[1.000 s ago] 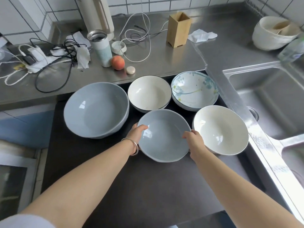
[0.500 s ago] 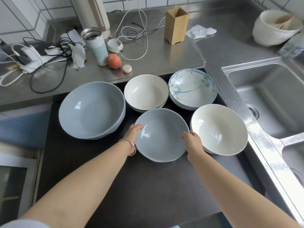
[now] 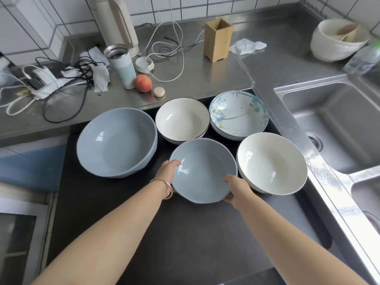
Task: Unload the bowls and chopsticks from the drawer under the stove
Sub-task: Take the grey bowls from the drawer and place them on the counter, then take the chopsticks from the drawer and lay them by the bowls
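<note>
Item 1, small grey-blue bowl (image 3: 202,170): I see it on the dark stovetop (image 3: 185,233), nearest of five bowls, its near rim tipped up slightly. My left hand (image 3: 167,171) grips its left rim, thumb hooked over the edge and inside; the other fingers are hidden under the bowl. My right hand (image 3: 236,187) holds the near right rim, thumb on top, fingers curled beneath. A metal bangle (image 3: 164,187) sits on the left wrist.

Item 2, white bowl (image 3: 271,163): just beside item 1 on the right, rims touching or nearly so; I cannot tell which.

Item 3, black-rimmed white bowl (image 3: 182,120): directly behind item 1.

Item 4, blue floral bowl (image 3: 239,114): behind, right of item 3.

Item 5, large grey-blue bowl (image 3: 117,142): left of item 1, tilted.

Surroundings: steel counter (image 3: 205,79) behind carries a wooden holder (image 3: 218,41), a peach (image 3: 143,83), a tumbler (image 3: 121,65), tangled cables (image 3: 61,79) and a crumpled tissue (image 3: 246,46). Steel sink (image 3: 337,128) at right.
</note>
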